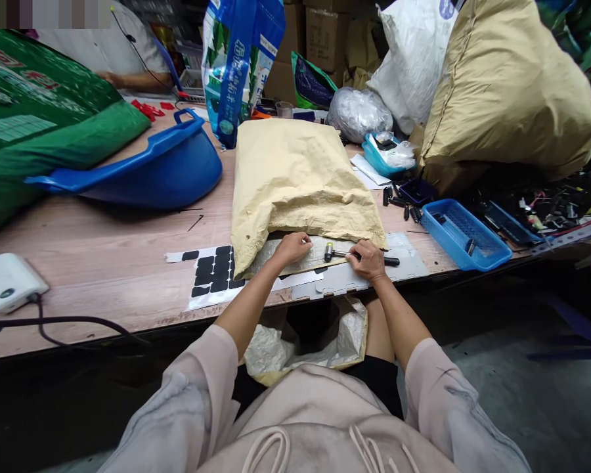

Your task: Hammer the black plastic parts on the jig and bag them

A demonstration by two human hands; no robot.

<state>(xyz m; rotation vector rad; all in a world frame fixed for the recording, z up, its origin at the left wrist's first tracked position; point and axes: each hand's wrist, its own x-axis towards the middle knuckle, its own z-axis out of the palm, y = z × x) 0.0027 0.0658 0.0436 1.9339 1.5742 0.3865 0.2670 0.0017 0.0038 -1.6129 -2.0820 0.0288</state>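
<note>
A tan paper sack lies on the table with its open mouth toward me, showing a pale inner lining. My left hand is at that mouth, its fingers pinched together on something too small to name. My right hand is closed around a small hammer, which has a yellow and dark head and a black grip end. The hammer lies crosswise over the sack's edge, its head pointing toward my left hand. Under the sack, a white sheet with black stickers and a grey flat board stick out.
At left are a blue scoop-shaped basin, a green sack and a white box with a cable. A blue basket with black parts sits right. Behind stand a blue bag and a large tan sack. A person sits far left.
</note>
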